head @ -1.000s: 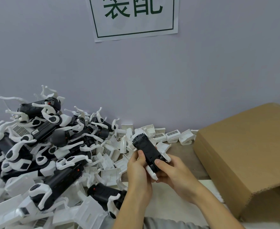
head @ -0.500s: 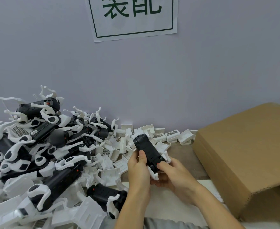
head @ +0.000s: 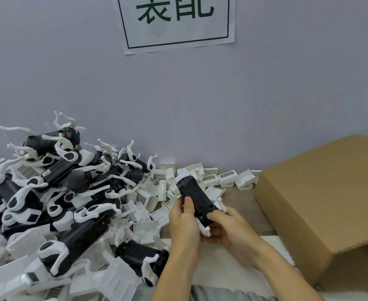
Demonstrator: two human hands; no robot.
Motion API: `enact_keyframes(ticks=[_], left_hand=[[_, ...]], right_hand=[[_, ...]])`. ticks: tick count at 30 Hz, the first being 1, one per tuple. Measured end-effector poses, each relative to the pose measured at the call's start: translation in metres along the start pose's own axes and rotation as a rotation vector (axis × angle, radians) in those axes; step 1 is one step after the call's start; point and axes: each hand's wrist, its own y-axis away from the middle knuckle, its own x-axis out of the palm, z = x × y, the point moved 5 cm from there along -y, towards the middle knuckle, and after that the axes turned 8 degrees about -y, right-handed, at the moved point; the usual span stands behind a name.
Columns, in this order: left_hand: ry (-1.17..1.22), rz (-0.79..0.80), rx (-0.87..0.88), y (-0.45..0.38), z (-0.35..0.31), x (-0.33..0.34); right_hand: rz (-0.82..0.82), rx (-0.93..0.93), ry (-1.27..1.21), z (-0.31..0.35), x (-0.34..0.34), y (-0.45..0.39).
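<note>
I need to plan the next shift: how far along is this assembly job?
Done: a pile of black units with white arms fitted lies on the left. In hand: the left hand and right hand grip one black body with white pieces on it. Left: many loose white parts lie by the wall, so a fair share seems to remain.

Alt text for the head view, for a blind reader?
A left hand and a right hand grip a black plastic unit with white end pieces above a table. A heap of similar black-and-white units lies to the left, loose white brackets behind, a cardboard box to the right.
</note>
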Motion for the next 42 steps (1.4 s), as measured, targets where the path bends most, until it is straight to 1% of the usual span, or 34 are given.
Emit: enact_keyframes(ticks=[4,13,17,22,31,36,40,42], left_hand=[[0.02,0.008,-0.012,0.0,0.0,0.0],[-0.039,-0.004,0.022,-0.001,0.0,0.001],[-0.04,-0.004,0.027,-0.001,0.0,0.0],[-0.05,-0.004,0.038,-0.001,0.0,0.001],[0.014,0.011,-0.018,-0.003,0.003,-0.001],[-0.021,0.009,0.017,-0.001,0.001,0.001],[0.008,0.009,-0.008,0.0,0.0,-0.001],[0.042,0.012,-0.007,0.001,-0.001,-0.001]], right_hand=[[0.039,0.008,-0.012,-0.001,0.001,0.0],[-0.038,0.022,0.054,-0.004,-0.005,-0.001],[-0.001,0.022,0.04,-0.001,-0.003,-0.001],[-0.034,0.01,0.02,-0.001,-0.002,-0.001],[0.039,-0.008,0.021,0.005,0.002,0.003],[0.033,-0.011,0.074,0.005,0.003,0.002],[0.027,-0.038,0.155,0.005,0.002,0.001],[0.023,-0.044,0.159,0.006,0.001,0.002]])
